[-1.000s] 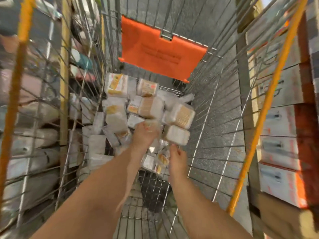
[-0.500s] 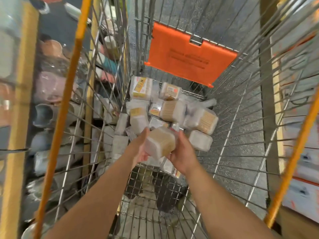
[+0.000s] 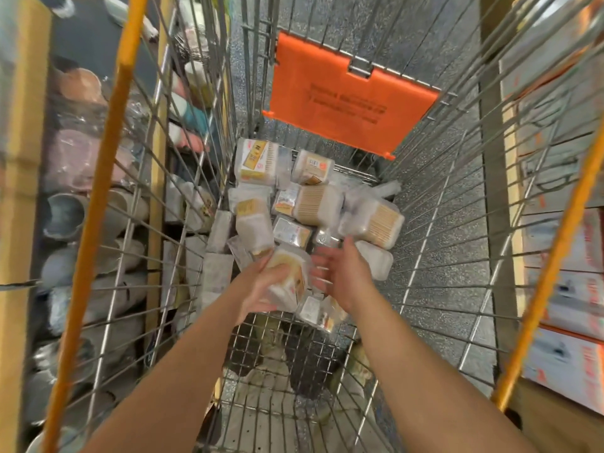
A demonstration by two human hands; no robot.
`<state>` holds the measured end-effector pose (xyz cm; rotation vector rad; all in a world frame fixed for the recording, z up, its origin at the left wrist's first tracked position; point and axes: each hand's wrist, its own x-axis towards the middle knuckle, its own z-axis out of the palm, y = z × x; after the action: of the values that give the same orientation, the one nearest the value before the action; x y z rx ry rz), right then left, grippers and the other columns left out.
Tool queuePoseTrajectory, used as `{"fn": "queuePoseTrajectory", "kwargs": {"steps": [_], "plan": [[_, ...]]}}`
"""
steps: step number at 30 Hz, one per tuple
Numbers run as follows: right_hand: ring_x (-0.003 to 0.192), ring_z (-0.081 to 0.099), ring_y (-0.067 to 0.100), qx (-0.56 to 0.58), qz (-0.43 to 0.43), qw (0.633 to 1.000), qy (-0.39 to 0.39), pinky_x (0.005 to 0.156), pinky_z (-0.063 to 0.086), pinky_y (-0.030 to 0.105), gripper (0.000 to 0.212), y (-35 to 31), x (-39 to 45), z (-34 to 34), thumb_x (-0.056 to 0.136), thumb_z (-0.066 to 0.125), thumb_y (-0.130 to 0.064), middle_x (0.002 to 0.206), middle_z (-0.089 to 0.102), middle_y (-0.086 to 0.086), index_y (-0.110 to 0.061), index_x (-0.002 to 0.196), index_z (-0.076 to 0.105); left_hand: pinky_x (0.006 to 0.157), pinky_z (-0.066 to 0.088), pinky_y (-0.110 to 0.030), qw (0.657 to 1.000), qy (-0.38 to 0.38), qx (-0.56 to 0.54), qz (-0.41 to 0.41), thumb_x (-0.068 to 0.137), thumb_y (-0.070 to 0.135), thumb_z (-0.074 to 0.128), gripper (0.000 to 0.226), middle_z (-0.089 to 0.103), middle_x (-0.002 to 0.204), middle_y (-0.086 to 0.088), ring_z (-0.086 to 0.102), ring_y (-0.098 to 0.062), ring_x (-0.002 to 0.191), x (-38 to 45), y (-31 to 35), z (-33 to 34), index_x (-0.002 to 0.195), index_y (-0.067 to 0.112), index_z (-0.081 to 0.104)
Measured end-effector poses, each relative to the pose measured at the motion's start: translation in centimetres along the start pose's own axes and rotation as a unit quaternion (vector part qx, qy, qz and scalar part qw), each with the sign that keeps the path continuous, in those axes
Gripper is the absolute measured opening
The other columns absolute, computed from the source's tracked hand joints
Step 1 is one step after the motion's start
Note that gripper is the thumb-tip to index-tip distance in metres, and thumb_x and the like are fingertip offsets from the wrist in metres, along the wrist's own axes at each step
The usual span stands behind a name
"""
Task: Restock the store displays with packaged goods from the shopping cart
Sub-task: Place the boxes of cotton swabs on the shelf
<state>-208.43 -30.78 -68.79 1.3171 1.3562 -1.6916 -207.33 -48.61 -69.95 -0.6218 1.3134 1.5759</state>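
Left hand (image 3: 261, 286) grips a clear plastic pack (image 3: 287, 277) of pale sticks, fingers curled under and round its near side; the pack is held above the shopping cart (image 3: 287, 361) floor. Right hand (image 3: 343, 276) is just beside the pack on its right, fingers spread and blurred; whether they touch it cannot be told. Below the hands, a small flat packet (image 3: 318, 313) lies on the cart's wire floor. Beyond the hands, a heap of similar packs (image 3: 313, 204) fills the far end of the cart. Past the heap, an orange flap (image 3: 349, 103) hangs on the cart's far wall.
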Motion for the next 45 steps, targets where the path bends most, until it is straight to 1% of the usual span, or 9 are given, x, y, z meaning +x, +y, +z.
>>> {"fn": "queuePoseTrajectory", "kwargs": {"steps": [7, 11, 18, 21, 28, 30, 34, 39, 45], "plan": [[0.114, 0.062, 0.024, -0.067, -0.063, 0.995, -0.049, 0.102, 0.047, 0.048, 0.052, -1.0, -0.1, 0.6, 0.098, 0.031, -0.064, 0.119, 0.069, 0.003, -0.03, 0.118, 0.065, 0.094, 0.054, -0.048, 0.98, -0.05, -0.193, 0.001, 0.072, 0.058, 0.065, 0.067, 0.067, 0.126, -0.011, 0.061, -0.032, 0.12, 0.2, -0.7, 0.9, 0.126, 0.022, 0.053], [0.117, 0.059, 0.023, -0.005, -0.058, 0.996, -0.069, 0.104, 0.046, 0.049, 0.056, -0.7, 0.1, 1.3, 0.099, 0.018, -0.065, 0.123, 0.066, 0.005, -0.036, 0.113, 0.064, 0.102, 0.047, -0.053, 0.99, -0.003, -0.143, 0.019, 0.094, 0.056, 0.039, 0.054, 0.057, 0.139, -0.01, 0.058, -0.033, 0.123, 0.6, 0.6, 1.2, 0.139, 0.025, 0.045], [0.108, 0.063, 0.022, -0.046, -0.096, 0.993, -0.055, 0.099, 0.048, 0.044, 0.064, -1.0, 0.9, 2.2, 0.101, 0.017, -0.061, 0.118, 0.068, 0.004, -0.024, 0.127, 0.062, 0.091, 0.056, -0.04, 0.995, 0.06, -0.042, 0.069, 0.074, 0.047, 0.075, 0.085, 0.056, 0.139, 0.001, 0.059, -0.02, 0.12, 1.5, 0.0, -1.3, 0.146, 0.024, 0.037], [0.109, 0.06, 0.024, -0.106, -0.139, 0.984, 0.04, 0.105, 0.044, 0.048, 0.042, -3.1, 2.9, 2.6, 0.105, 0.031, -0.047, 0.125, 0.063, 0.006, -0.021, 0.125, 0.057, 0.088, 0.056, -0.039, 0.986, 0.104, -0.11, 0.075, 0.074, 0.041, 0.068, 0.079, 0.064, 0.131, -0.003, 0.067, -0.018, 0.11, 1.9, -0.9, -2.2, 0.145, 0.02, 0.042], [0.116, 0.055, 0.036, -0.247, -0.086, 0.942, 0.213, 0.096, 0.049, 0.052, 0.113, -4.1, 9.4, 4.0, 0.062, 0.045, -0.085, 0.136, 0.052, 0.011, -0.013, 0.148, 0.034, 0.1, 0.05, -0.043, 0.978, 0.113, -0.158, 0.07, 0.096, 0.031, 0.058, 0.041, 0.069, 0.124, 0.0, 0.065, -0.018, 0.114, 1.2, -2.1, -2.9, 0.136, 0.025, 0.051], [0.112, 0.057, 0.034, -0.244, -0.074, 0.942, 0.218, 0.096, 0.05, 0.051, 0.123, -4.3, 10.1, 3.8, 0.049, 0.044, -0.088, 0.131, 0.055, 0.009, -0.011, 0.144, 0.04, 0.101, 0.049, -0.043, 0.981, 0.115, -0.145, 0.058, 0.097, 0.029, 0.056, 0.042, 0.067, 0.127, -0.001, 0.065, -0.017, 0.115, 1.3, -2.6, -3.0, 0.138, 0.024, 0.05], [0.099, 0.061, 0.03, -0.23, -0.075, 0.952, 0.188, 0.094, 0.052, 0.046, 0.082, -5.3, 10.0, 3.2, 0.072, 0.055, -0.074, 0.105, 0.064, 0.008, -0.009, 0.121, 0.059, 0.1, 0.049, -0.045, 0.978, 0.136, -0.147, 0.049, 0.097, 0.026, 0.056, 0.038, 0.069, 0.121, -0.003, 0.065, -0.02, 0.111, 1.5, -2.9, -3.0, 0.135, 0.022, 0.051], [0.115, 0.054, 0.022, -0.167, -0.116, 0.967, 0.153, 0.089, 0.038, 0.029, 0.079, -6.0, 11.1, 3.6, 0.087, 0.068, -0.051, 0.124, 0.056, 0.003, -0.001, 0.142, 0.042, 0.1, 0.048, -0.044, 0.977, 0.145, -0.15, 0.043, 0.096, 0.024, 0.056, 0.034, 0.067, 0.118, -0.001, 0.064, -0.019, 0.109, 1.8, -2.8, -2.9, 0.13, 0.025, 0.049], [0.121, 0.053, 0.028, -0.14, -0.107, 0.971, 0.16, 0.099, 0.047, 0.037, 0.095, -7.2, 12.4, 4.2, 0.078, 0.077, -0.052, 0.134, 0.053, 0.007, -0.003, 0.146, 0.033, 0.075, 0.054, -0.027, 0.977, 0.147, -0.14, 0.069, 0.096, 0.019, 0.055, 0.019, 0.07, 0.107, 0.002, 0.069, -0.01, 0.093, 1.5, -2.7, -3.3, 0.114, 0.026, 0.055]]}}
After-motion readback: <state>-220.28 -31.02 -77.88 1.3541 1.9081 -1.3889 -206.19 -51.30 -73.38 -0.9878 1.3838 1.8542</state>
